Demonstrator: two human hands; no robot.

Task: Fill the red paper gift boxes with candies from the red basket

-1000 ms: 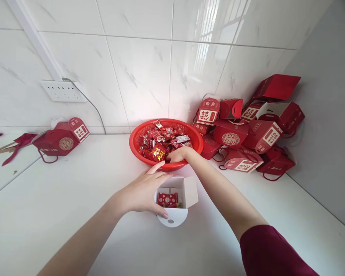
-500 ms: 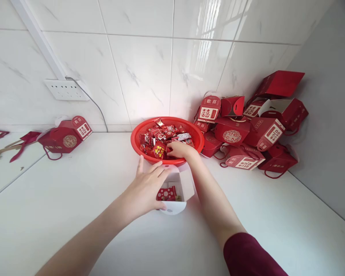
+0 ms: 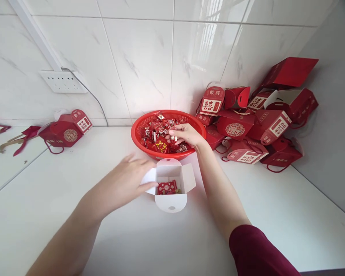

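An open white box [image 3: 171, 203] stands on the white table, its flaps spread, with a red dotted packet [image 3: 166, 187] inside. My left hand [image 3: 126, 180], slightly blurred, is open beside the box's left flap, fingers apart. Behind the box is a red plastic basket [image 3: 138, 142] full of red-wrapped sweets [image 3: 161, 128]. Over the basket's right part, my right hand [image 3: 184, 135] pinches a small wrapped sweet [image 3: 174, 137] between thumb and fingers.
Red gift boxes [image 3: 235, 124] are piled at the right against the wall. Another red box [image 3: 64, 130] stands at the left, beside a red and tan ribbon [image 3: 23, 141]. A socket panel [image 3: 63, 81] with a cable is on the tiled wall.
My right hand has lifted from among the sweets and now holds one. My left hand has moved left off the box, uncovering its left flap. The view has shifted slightly.
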